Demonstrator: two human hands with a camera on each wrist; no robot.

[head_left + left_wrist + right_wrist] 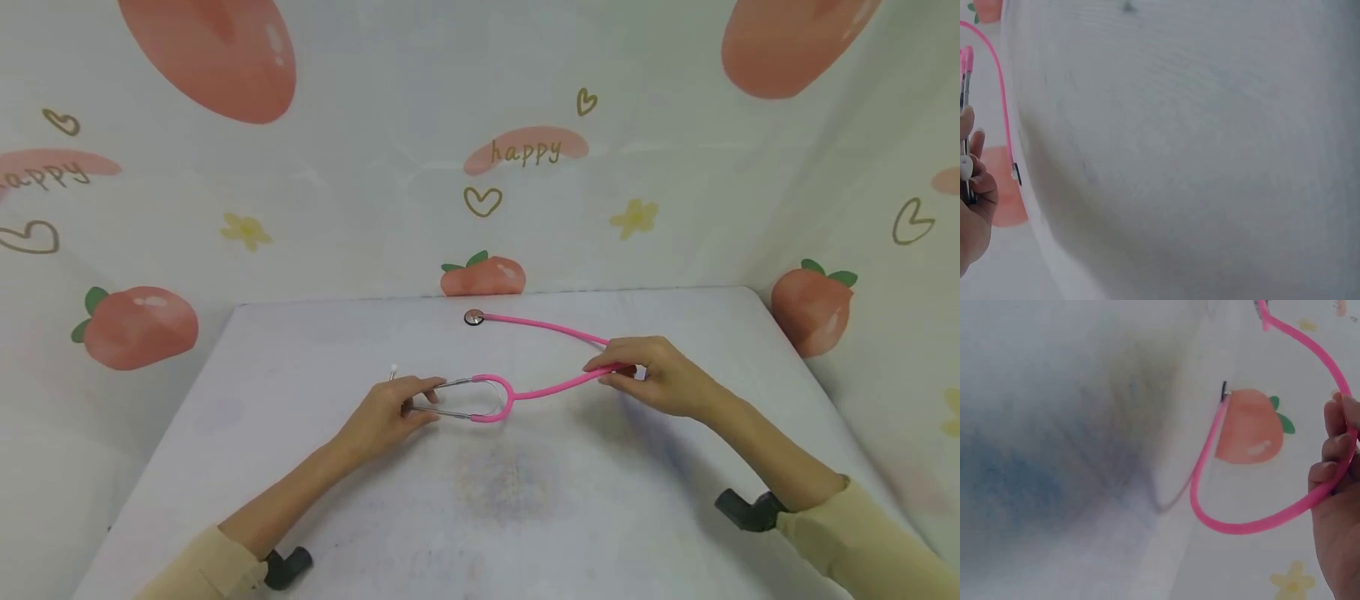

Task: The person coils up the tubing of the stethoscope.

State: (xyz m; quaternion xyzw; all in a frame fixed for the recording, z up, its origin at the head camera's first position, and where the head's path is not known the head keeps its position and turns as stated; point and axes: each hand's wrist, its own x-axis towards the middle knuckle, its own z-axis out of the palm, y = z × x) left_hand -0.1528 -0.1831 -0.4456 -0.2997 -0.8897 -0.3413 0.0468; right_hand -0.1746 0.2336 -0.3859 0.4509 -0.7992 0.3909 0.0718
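Note:
A stethoscope with pink tubing (553, 389) spans the space between the two hands above the table. My left hand (386, 417) grips its metal ear tubes (450, 413), and a white ear tip (393, 368) sticks out past the fingers. The pink yoke of the Y points right. Farther along, my right hand (656, 377) holds the tubing between thumb and fingers. From there the tube bends back left to the round chest piece (474, 317) near the table's far edge. In the right wrist view the tubing loops below the right hand (1338, 487).
A white-covered table (360, 517) with faint stains lies under both hands. Behind it hangs a curtain (375, 183) printed with peaches, hearts and flowers. Black wrist mounts (750, 510) sit by both sleeves.

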